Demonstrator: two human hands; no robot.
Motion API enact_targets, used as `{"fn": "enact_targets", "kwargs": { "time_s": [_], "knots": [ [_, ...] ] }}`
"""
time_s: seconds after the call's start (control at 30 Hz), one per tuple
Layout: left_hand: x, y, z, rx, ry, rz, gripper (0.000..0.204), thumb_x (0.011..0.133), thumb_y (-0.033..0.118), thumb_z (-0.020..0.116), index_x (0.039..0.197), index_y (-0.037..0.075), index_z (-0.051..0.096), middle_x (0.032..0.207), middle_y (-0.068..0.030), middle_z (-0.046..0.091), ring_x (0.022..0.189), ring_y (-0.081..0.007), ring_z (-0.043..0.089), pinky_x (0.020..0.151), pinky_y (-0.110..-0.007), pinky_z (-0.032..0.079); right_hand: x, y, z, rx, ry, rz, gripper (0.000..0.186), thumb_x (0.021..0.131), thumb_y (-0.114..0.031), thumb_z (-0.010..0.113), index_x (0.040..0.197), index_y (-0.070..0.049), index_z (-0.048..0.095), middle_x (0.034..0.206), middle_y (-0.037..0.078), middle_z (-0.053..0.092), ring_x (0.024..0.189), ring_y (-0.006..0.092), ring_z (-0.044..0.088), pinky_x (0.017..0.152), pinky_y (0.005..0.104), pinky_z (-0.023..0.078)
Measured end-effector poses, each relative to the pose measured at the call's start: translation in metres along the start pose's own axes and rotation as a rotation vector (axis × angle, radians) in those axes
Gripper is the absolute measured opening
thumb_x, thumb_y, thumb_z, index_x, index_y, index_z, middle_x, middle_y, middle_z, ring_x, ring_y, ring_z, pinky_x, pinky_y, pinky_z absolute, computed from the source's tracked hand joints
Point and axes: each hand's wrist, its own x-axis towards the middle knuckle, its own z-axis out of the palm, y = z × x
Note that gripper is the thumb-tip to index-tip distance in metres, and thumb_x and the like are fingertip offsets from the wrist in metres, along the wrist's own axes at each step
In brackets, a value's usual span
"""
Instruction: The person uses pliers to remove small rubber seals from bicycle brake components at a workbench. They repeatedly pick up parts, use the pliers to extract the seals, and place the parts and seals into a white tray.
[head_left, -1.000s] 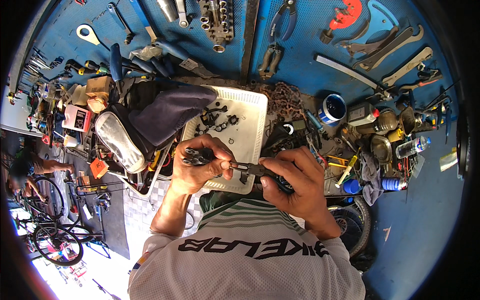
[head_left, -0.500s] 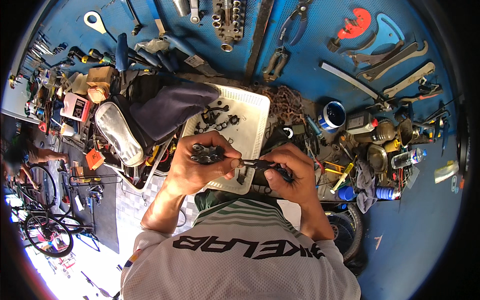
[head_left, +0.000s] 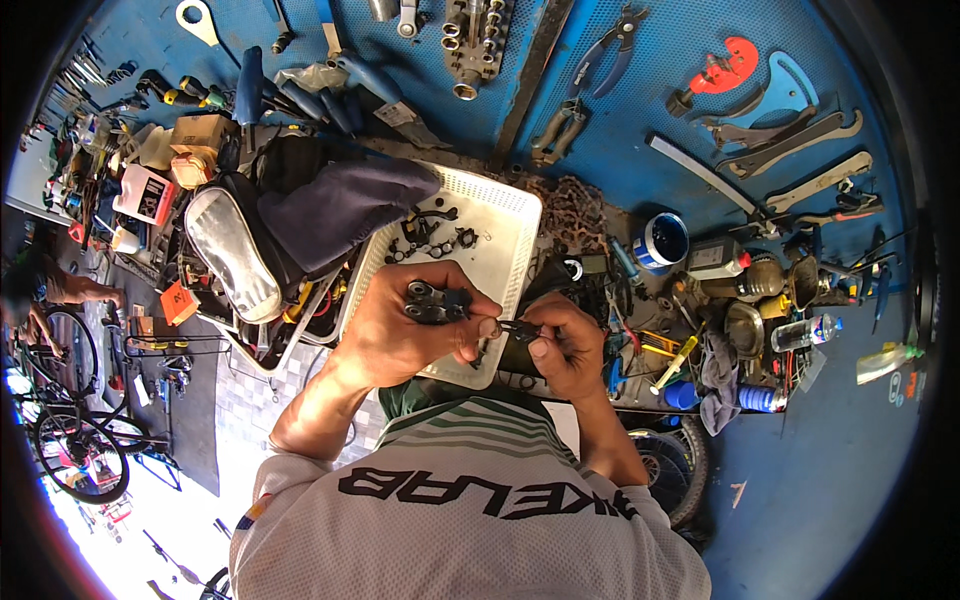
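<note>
My left hand (head_left: 400, 325) is closed round a black metal bicycle part (head_left: 432, 303) with rounded, bolt-like ends. Its thumb and forefinger pinch together near the part's right side; anything small between their tips is too hard to make out. Facing it, my right hand (head_left: 568, 350) grips a dark two-pronged tool (head_left: 520, 328), whose slim tips reach the left fingertips. My fingers hide most of the tool. Both hands are over the near part of a white plastic tray (head_left: 515, 215). Inside lie several small black bicycle parts (head_left: 430, 232), among them a toothed wheel (head_left: 466, 237).
Dark cloth (head_left: 345, 215) hangs over the tray's left rim, beside a silver-topped case (head_left: 232, 255). Right of the tray are a heaped chain (head_left: 568, 212), a blue-and-white tub (head_left: 662, 240) and bottles. Tools hang on the blue pegboard (head_left: 665, 70). A person (head_left: 50, 290) is at far left by bicycles.
My right hand has moved left, closer to my left hand, and less of the dark tool shows. The left hand still holds the black part, and the view has shifted slightly.
</note>
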Motion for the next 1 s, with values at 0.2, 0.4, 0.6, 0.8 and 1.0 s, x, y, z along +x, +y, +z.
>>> {"fn": "enact_targets", "kwargs": {
  "time_s": [0.2, 0.4, 0.6, 0.8, 1.0],
  "knots": [
    [0.003, -0.003, -0.002, -0.032, -0.033, 0.012, 0.017, 0.093, -0.002, 0.085, 0.103, -0.01, 0.074, 0.087, -0.0171, 0.079, 0.069, -0.0157, 0.075, 0.063, -0.026, 0.061, -0.003, 0.002, 0.002, 0.042, -0.005, 0.04, 0.03, 0.1, -0.027, 0.078, 0.109, 0.001, 0.075, 0.092, 0.005, 0.068, 0.071, 0.0101, 0.048, 0.064, 0.0286, 0.038],
    [0.005, -0.005, -0.003, -0.082, -0.038, -0.024, 0.016, 0.092, -0.003, 0.085, 0.101, -0.01, 0.073, 0.085, -0.0187, 0.078, 0.067, -0.0177, 0.075, 0.063, -0.029, 0.062, -0.004, 0.004, 0.003, 0.084, -0.011, 0.03, 0.031, 0.102, -0.028, 0.077, 0.109, 0.001, 0.074, 0.09, 0.005, 0.067, 0.071, 0.0103, 0.05, 0.064, 0.0283, 0.039],
    [0.008, -0.012, -0.004, -0.108, -0.054, -0.027, 0.016, 0.092, -0.004, 0.084, 0.1, -0.011, 0.073, 0.084, -0.0201, 0.078, 0.065, -0.0199, 0.075, 0.062, -0.032, 0.063, -0.005, 0.006, 0.003, 0.096, -0.012, 0.007, 0.03, 0.102, -0.028, 0.076, 0.11, 0.001, 0.074, 0.09, 0.004, 0.066, 0.071, 0.0095, 0.05, 0.064, 0.0274, 0.039],
    [0.013, -0.019, -0.009, -0.189, -0.102, -0.057, 0.015, 0.096, -0.001, 0.082, 0.107, -0.009, 0.075, 0.089, -0.0154, 0.079, 0.069, -0.0151, 0.074, 0.065, -0.028, 0.062, -0.007, 0.004, -0.001, 0.051, -0.022, 0.066, 0.026, 0.102, -0.024, 0.075, 0.11, 0.001, 0.073, 0.089, 0.003, 0.066, 0.07, 0.0087, 0.05, 0.063, 0.0262, 0.038],
    [0.025, -0.036, -0.015, -0.307, -0.033, -0.076, 0.019, 0.093, -0.003, 0.083, 0.106, -0.012, 0.074, 0.088, -0.0231, 0.078, 0.066, -0.0229, 0.076, 0.059, -0.031, 0.062, -0.002, -0.009, -0.004, -0.125, -0.015, 0.242, 0.021, 0.099, -0.021, 0.078, 0.11, -0.003, 0.074, 0.088, 0.003, 0.066, 0.071, 0.0099, 0.055, 0.063, 0.0277, 0.042]
  ]
}}
